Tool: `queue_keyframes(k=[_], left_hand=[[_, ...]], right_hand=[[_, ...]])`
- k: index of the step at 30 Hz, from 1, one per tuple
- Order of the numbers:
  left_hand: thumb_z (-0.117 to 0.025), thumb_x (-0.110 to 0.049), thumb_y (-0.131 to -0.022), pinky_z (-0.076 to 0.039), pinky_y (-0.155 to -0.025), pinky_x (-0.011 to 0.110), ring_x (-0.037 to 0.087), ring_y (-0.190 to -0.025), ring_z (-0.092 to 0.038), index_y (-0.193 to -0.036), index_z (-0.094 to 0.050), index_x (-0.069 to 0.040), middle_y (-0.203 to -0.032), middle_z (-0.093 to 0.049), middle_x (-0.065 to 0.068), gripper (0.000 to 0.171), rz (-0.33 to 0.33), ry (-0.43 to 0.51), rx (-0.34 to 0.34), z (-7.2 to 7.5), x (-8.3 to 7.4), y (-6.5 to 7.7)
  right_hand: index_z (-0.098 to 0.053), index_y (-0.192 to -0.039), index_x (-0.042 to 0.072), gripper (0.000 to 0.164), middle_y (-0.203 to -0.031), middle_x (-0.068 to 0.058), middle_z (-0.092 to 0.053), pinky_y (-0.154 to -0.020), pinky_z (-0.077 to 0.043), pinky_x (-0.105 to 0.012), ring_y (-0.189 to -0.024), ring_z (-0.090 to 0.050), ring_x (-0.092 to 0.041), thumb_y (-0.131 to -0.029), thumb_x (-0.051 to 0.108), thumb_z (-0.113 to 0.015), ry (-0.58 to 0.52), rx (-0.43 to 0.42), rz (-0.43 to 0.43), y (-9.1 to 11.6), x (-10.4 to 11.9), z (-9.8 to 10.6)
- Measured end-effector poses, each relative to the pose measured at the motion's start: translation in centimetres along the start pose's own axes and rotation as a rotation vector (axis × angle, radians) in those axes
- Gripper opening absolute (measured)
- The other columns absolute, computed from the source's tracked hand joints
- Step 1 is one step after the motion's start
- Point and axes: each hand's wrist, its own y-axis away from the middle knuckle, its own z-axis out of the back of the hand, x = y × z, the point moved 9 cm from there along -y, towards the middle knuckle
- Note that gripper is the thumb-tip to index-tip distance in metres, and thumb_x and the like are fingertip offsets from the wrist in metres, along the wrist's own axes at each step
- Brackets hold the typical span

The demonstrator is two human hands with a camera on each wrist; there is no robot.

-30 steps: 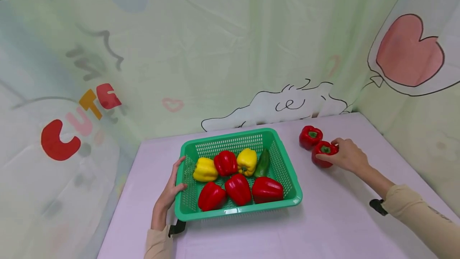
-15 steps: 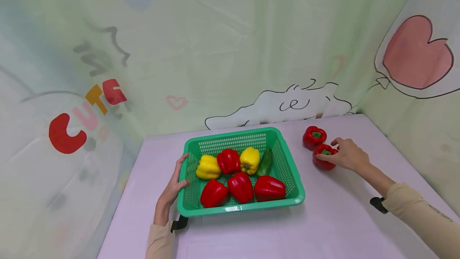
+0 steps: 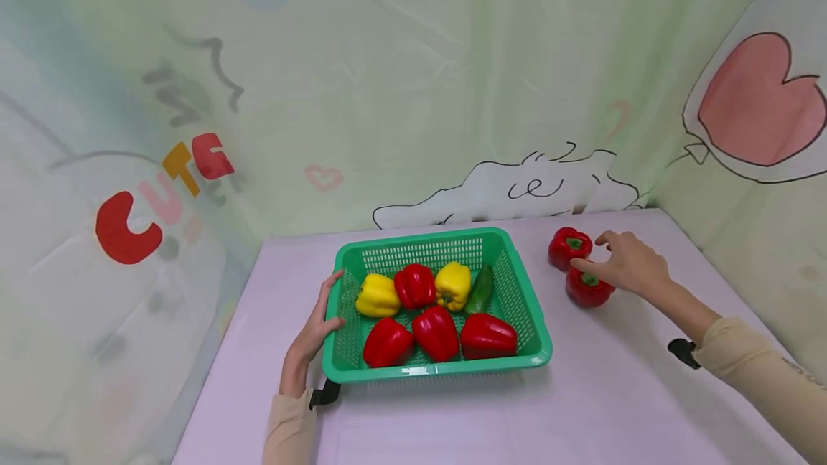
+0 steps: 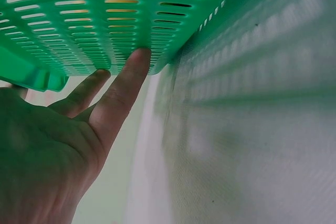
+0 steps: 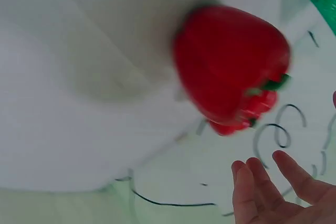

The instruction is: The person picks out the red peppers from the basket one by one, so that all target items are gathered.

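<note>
My left hand grips the left rim of a green plastic basket, thumb over the rim. In the left wrist view, its fingers lie against the outside of the slotted wall. To the right, two red bell peppers stand stem up, one behind the other: a front pepper and a rear pepper. My right hand hovers over the front one with thumb and fingers spread. The right wrist view has the fingers apart from the nearer red pepper, holding nothing.
Inside the basket lie several red bell peppers, two yellow ones and a cucumber. A pale purple cloth covers the table. Printed curtains hang behind and at both sides.
My right hand has come up off the front red pepper and its fingers have parted from it. The left hand keeps its grip on the basket. The head view has shifted slightly.
</note>
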Motion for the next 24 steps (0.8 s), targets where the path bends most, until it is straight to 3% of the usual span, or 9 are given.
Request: queue_keyframes(k=[5, 9, 14, 19, 22, 24], left_hand=[[-0.049, -0.009, -0.08, -0.041, -0.097, 0.043, 0.045, -0.131, -0.031, -0.158, -0.012, -0.016, -0.16, -0.011, 0.018, 0.086, 0.003, 0.009, 0.02, -0.1, 0.1, 0.0], [-0.05, -0.01, -0.08, -0.043, -0.095, 0.043, 0.046, -0.13, -0.031, -0.157, -0.012, -0.016, -0.16, -0.012, 0.019, 0.087, 0.002, 0.01, 0.014, 0.1, 0.0, -0.1], [-0.05, -0.009, -0.079, -0.042, -0.096, 0.042, 0.046, -0.131, -0.03, -0.157, -0.012, -0.015, -0.16, -0.011, 0.02, 0.088, -0.006, 0.014, 0.019, 0.1, 0.0, -0.1], [-0.05, -0.008, -0.079, -0.041, -0.097, 0.043, 0.046, -0.133, -0.029, -0.158, -0.012, -0.016, -0.161, -0.01, 0.019, 0.088, -0.004, 0.023, 0.025, 0.0, 0.0, -0.2], [-0.051, -0.009, -0.08, -0.041, -0.097, 0.044, 0.046, -0.133, -0.029, -0.157, -0.012, -0.017, -0.161, -0.01, 0.019, 0.087, 0.0, 0.021, 0.023, 0.1, 0.2, -0.2], [-0.051, -0.01, -0.08, -0.041, -0.097, 0.046, 0.047, -0.133, -0.03, -0.157, -0.012, -0.017, -0.161, -0.011, 0.019, 0.087, 0.001, 0.025, 0.02, 0.1, 0.2, -0.2]], right_hand=[[-0.056, -0.122, -0.009, 0.064, -0.115, -0.033, -0.057, -0.065, -0.054, -0.051, -0.1, -0.055, -0.046, -0.087, 0.044, -0.067, -0.017, -0.015, 0.107, -1.1, 6.0, 1.8], [-0.059, -0.121, -0.007, 0.059, -0.117, -0.03, -0.06, -0.075, -0.053, -0.053, -0.103, -0.058, -0.044, -0.091, 0.043, -0.063, -0.08, 0.053, 0.199, -2.0, 12.4, 1.0], [-0.061, -0.12, -0.007, 0.056, -0.114, -0.025, -0.065, -0.08, -0.053, -0.045, -0.099, -0.062, -0.035, -0.091, 0.042, -0.062, -0.145, 0.208, 0.284, -3.3, 19.5, -2.4], [-0.062, -0.12, -0.007, 0.058, -0.098, -0.016, -0.067, -0.073, -0.05, -0.032, -0.08, -0.059, -0.021, -0.091, 0.043, -0.062, -0.121, 0.364, 0.3, -4.3, 24.3, -6.7], [-0.065, -0.089, -0.001, 0.047, -0.072, -0.004, -0.056, -0.059, -0.039, -0.025, -0.061, -0.045, -0.014, -0.09, 0.045, -0.062, -0.096, 0.438, 0.282, -4.8, 25.9, -9.4], [-0.056, -0.073, 0.005, 0.044, -0.063, 0.002, -0.044, -0.053, -0.03, -0.024, -0.055, -0.036, -0.012, -0.09, 0.045, -0.063, -0.088, 0.471, 0.263, -5.2, 26.7, -10.9]])
